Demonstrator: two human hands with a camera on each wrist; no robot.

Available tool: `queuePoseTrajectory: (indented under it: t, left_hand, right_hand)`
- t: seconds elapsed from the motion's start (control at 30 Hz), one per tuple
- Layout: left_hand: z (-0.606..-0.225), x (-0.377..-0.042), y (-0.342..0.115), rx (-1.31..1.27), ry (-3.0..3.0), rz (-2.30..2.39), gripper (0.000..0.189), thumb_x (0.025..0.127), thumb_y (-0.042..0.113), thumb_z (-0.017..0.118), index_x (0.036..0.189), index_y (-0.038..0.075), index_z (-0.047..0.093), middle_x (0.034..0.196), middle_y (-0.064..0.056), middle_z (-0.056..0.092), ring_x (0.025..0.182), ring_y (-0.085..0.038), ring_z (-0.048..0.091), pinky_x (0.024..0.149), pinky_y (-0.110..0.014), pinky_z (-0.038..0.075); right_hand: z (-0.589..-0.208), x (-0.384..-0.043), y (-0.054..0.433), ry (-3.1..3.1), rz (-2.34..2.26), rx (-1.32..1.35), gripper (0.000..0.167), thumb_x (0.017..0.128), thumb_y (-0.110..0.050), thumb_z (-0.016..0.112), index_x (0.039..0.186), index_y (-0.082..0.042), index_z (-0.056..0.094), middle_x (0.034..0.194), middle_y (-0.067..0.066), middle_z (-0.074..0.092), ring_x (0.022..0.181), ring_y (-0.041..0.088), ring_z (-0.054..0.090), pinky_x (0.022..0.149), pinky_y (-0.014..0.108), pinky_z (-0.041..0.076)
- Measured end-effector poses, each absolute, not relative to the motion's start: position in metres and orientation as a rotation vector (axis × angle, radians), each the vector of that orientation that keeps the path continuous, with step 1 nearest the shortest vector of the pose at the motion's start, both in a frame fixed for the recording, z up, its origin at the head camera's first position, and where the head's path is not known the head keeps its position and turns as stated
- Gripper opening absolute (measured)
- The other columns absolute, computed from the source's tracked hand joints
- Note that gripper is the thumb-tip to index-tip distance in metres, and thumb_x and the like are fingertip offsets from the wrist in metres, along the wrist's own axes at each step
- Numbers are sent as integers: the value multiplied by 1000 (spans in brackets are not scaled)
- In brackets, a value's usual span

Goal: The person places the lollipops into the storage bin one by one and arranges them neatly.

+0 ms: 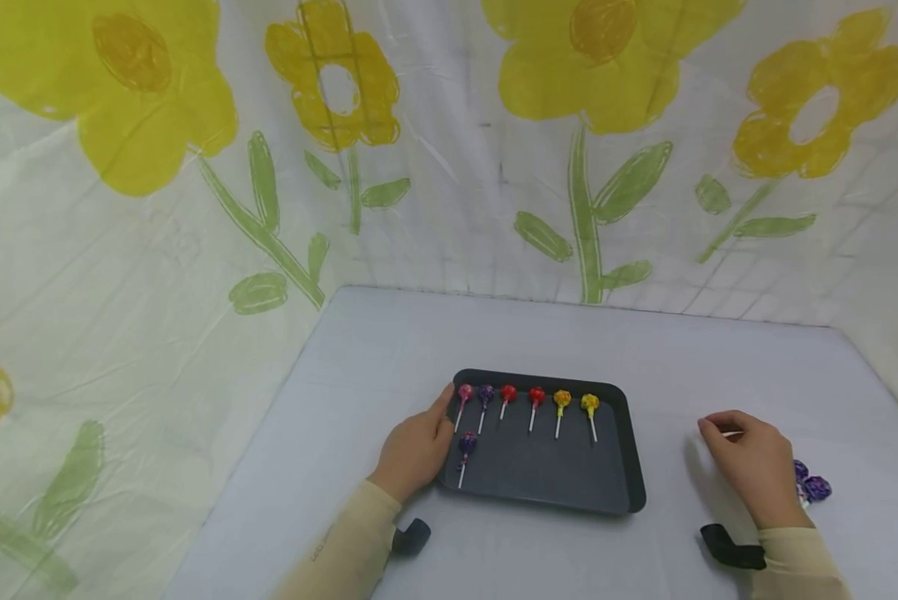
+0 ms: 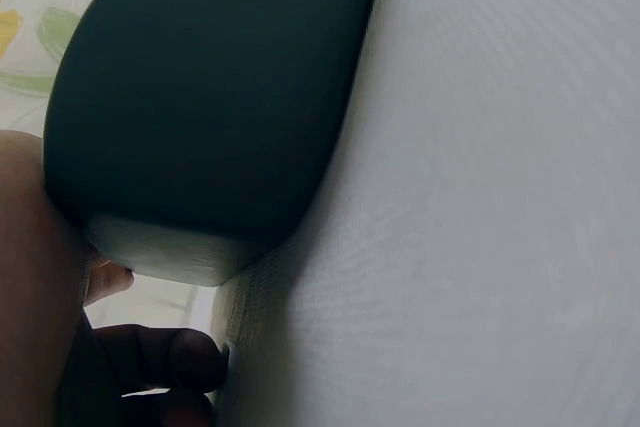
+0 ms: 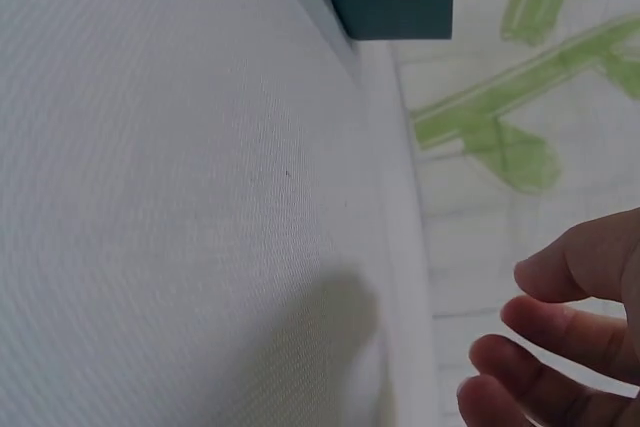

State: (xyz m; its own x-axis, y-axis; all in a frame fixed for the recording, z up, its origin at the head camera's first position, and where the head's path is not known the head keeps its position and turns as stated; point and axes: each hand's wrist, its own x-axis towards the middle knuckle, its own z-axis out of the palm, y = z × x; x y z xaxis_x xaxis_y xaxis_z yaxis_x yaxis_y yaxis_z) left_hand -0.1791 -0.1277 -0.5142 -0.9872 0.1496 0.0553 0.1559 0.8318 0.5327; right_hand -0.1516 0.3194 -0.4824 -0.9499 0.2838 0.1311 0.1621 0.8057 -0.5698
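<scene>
A dark grey tray (image 1: 546,471) lies on the table, and my left hand (image 1: 413,450) holds its left rim, index finger along the edge. A row of wrapped lollipops runs along the tray's far side: a pink one (image 1: 465,393), a purple one (image 1: 486,394), two red ones (image 1: 508,393) and two yellow ones (image 1: 590,403). Below the pink one lies another purple lollipop (image 1: 467,445). My right hand (image 1: 752,462) hovers over the table right of the tray, fingers loosely bent. The right wrist view shows nothing between thumb and fingers. More purple lollipops (image 1: 817,488) lie beside that hand, partly hidden by it.
The white table (image 1: 411,333) reaches back to a hanging sheet (image 1: 449,217) printed with yellow flowers. The same sheet hangs along the table's left side. A black wrist mount (image 1: 411,537) sits at the left wrist, and another black mount (image 1: 730,550) at the right wrist.
</scene>
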Motion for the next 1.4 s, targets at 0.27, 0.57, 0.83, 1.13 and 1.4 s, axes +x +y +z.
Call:
queuePoseTrajectory:
  t: [0.27,0.57,0.83,1.13,1.4]
  left_hand:
    - [-512,-179,-128,-252,-2989,-882,58,106,25,43,164,22,41,59,2,43,53,-15,38,55,-33,36]
    - [-510,-178,-127,-255,-2985,-878,58,106,25,43,163,22,42,60,2,44,53,-15,39,55,-34,37]
    - [-510,-178,-127,-257,-2990,-887,57,106,26,43,163,22,42,61,2,46,55,-15,41,57,-34,39]
    - [-511,-178,-127,-262,-2989,-888,58,106,25,43,163,21,42,60,2,44,54,-14,40,56,-34,38]
    - [-511,-177,-127,-244,-3002,-890,58,106,26,43,163,22,42,61,1,46,56,-16,42,59,-35,39]
  right_hand:
    - [-485,-150,333,-2777,826,-423,39,101,-30,63,112,5,75,105,29,71,80,29,66,57,32,43]
    - [-490,-149,341,-2778,771,-530,45,97,-25,60,123,11,67,124,41,53,114,54,52,80,60,43]
    - [-491,-148,350,-2930,688,-729,57,97,-30,54,134,14,54,122,44,44,106,56,53,62,59,46]
    - [-489,-145,354,-2920,634,-703,53,98,-27,53,133,13,55,123,46,42,100,58,55,55,52,46]
    - [-486,-136,368,-2987,599,-869,64,100,-34,48,138,16,41,122,50,33,86,62,56,60,59,42]
